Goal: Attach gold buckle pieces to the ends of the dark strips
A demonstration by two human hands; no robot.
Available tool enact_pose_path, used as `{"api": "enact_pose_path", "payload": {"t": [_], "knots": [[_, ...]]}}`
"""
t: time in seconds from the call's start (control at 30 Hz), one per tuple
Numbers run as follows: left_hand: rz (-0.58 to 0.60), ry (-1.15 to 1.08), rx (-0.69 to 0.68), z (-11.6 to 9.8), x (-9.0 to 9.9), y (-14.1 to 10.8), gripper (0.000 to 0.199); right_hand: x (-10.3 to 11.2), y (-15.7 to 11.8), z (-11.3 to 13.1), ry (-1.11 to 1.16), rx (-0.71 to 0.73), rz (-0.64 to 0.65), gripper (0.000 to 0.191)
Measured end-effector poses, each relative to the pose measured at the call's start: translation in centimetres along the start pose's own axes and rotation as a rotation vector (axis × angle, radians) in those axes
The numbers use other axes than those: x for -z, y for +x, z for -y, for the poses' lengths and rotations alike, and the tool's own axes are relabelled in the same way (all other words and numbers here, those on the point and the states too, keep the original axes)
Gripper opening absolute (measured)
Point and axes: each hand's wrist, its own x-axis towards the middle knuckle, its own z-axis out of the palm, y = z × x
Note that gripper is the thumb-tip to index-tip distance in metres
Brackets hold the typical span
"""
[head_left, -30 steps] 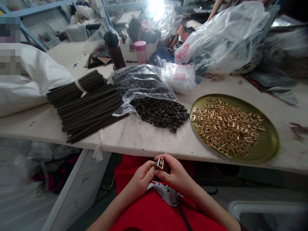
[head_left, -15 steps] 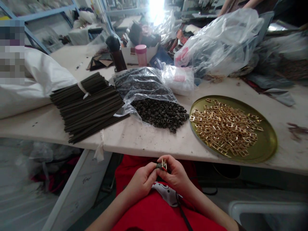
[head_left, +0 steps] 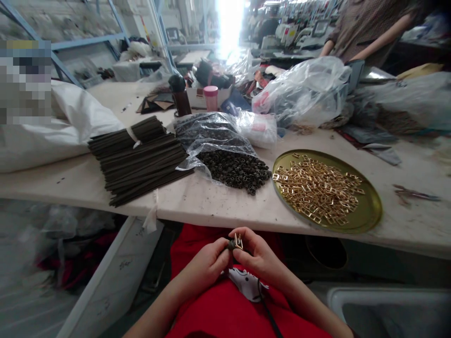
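Over my lap, just off the table's front edge, my two hands meet. The fingers of my left hand are closed on the end of a dark strap. My right hand pinches a gold buckle between thumb and fingers, right against the strap's end. Whether the strap passes through the buckle I cannot tell; fingers cover part of both. On the table ahead lie a bundle of dark strips, a pile of small dark loops spilling from a clear bag, and a round gold tray heaped with similar buckles.
A white sack lies at the left. Behind the loops stand a dark bottle and a pink-lidded jar. Large plastic bags sit farther back. Snips lie right of the tray. Another person stands at the far right.
The view has tilted up, showing more of the room and the other person. My hands stay together in the same place, with the buckle turned slightly between the fingers.
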Motion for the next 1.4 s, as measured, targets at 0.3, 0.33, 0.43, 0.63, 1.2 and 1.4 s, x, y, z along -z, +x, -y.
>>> {"api": "enact_pose_path", "payload": {"t": [0.3, 0.33, 0.43, 0.63, 1.2, 1.4], "knots": [[0.038, -0.094, -0.08, -1.3, -1.4, -2.7, 0.032, -1.3, -3.9, 1.4, 0.166, 0.059, -0.024, 0.033], [0.031, -0.079, -0.092, -1.3, -1.7, -2.7, 0.033, -1.4, -4.4, 1.5, 0.202, 0.057, -0.044, 0.034], [-0.012, -0.034, -0.145, -1.6, -2.7, -2.8, 0.031, -1.7, -5.7, 1.4, 0.276, 0.057, -0.092, 0.034], [-0.082, 0.087, -0.231, -2.4, -4.3, -3.6, 0.03, -1.5, -7.0, 0.3, 0.487, 0.071, -0.084, 0.029], [-0.089, 0.449, -0.24, -3.4, -5.7, -3.2, 0.025, 0.4, -8.5, 1.4, 0.156, 0.091, -0.057, 0.032], [-0.101, 0.636, -0.252, -3.9, -6.2, -0.7, 0.032, 2.6, -8.0, -0.5, 0.086, 0.134, -0.169, 0.035]]}}
